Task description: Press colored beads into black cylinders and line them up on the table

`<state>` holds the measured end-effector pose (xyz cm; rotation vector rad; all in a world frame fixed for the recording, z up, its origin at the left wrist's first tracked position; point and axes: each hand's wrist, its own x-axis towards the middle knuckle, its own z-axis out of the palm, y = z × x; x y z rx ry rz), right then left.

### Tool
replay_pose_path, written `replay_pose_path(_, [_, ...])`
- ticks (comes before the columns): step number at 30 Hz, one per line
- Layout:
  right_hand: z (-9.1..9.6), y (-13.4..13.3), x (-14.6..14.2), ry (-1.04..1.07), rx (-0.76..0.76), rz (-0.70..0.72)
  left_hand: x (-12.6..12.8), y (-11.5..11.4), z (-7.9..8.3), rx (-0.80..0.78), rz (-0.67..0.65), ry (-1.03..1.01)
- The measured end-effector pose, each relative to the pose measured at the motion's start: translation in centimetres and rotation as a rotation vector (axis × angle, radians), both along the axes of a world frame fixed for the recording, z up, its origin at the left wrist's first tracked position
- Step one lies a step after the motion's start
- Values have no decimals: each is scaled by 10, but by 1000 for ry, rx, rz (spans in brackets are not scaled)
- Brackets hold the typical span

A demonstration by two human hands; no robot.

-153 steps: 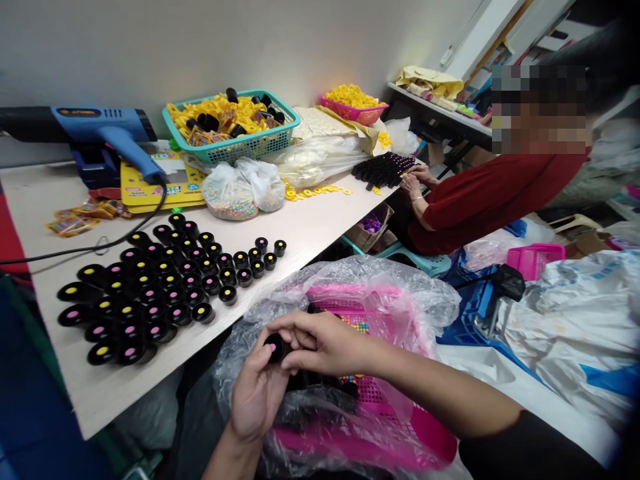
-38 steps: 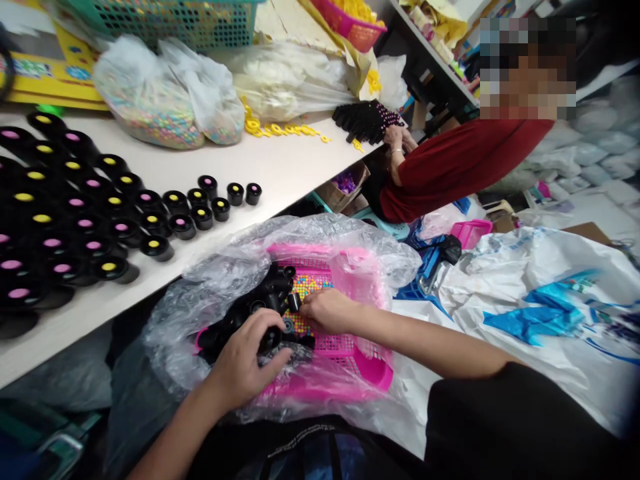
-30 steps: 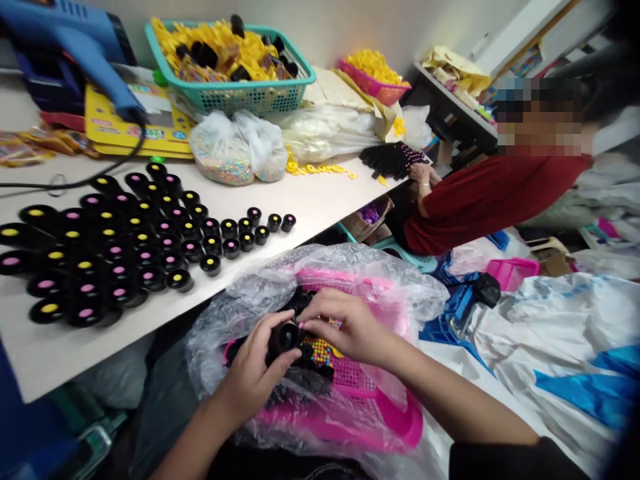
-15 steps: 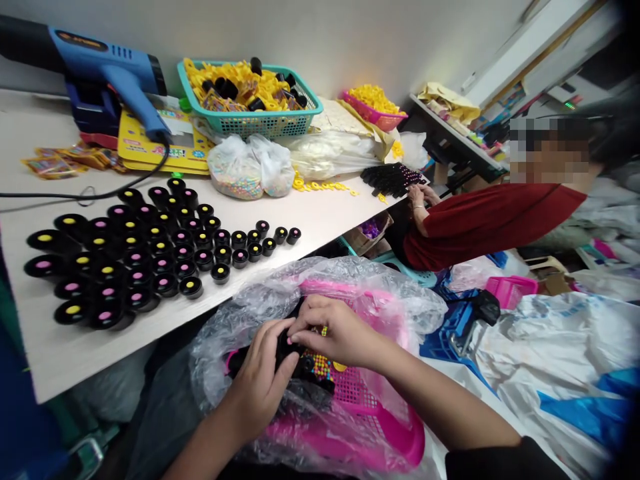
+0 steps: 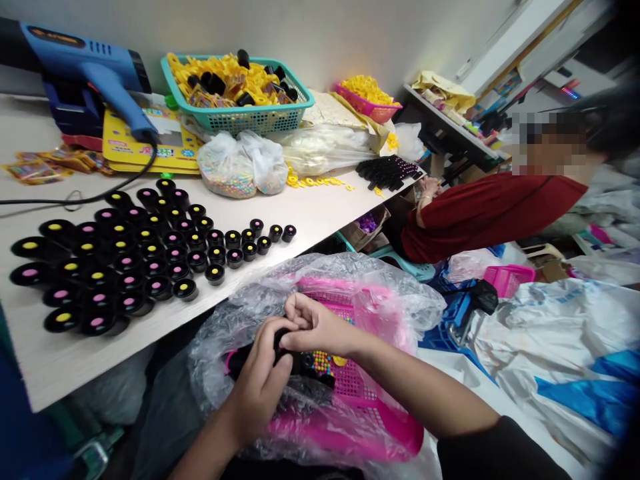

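Note:
My left hand (image 5: 257,383) is closed around a small black cylinder (image 5: 281,339), mostly covered by the fingers. My right hand (image 5: 317,327) meets it from the other side, thumb and bent fingers pinched at the cylinder's top; whatever lies between those fingertips is hidden. Both hands are above a pink basket (image 5: 400,427) lined with a clear plastic bag (image 5: 215,347). Inside are more black pieces and small multicoloured beads (image 5: 321,363). On the table to the left stand several black cylinders (image 5: 153,250), each with a pink or yellow dot on top.
A blue heat gun (image 5: 95,67) with a cable stands at the back left. A teal basket (image 5: 240,120) of yellow and black parts and a bag of beads (image 5: 233,167) are on the table (image 5: 280,280). A person in red (image 5: 480,213) works at the right.
My right fingers have curled and shifted slightly left onto the black cylinder. The pink bead seen at their tips before is now out of sight. The view has turned slightly right.

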<state>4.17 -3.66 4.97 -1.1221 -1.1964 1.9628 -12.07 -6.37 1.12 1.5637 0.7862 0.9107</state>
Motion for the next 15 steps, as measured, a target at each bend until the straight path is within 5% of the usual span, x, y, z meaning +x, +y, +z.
replay_pose_path(9, [6,1,5,-263,427,196,-7,6,4,-532,-23,-457])
replay_pose_path(15, [7,2,-11,-402,639,203,-7,8,3,-669,13,-700])
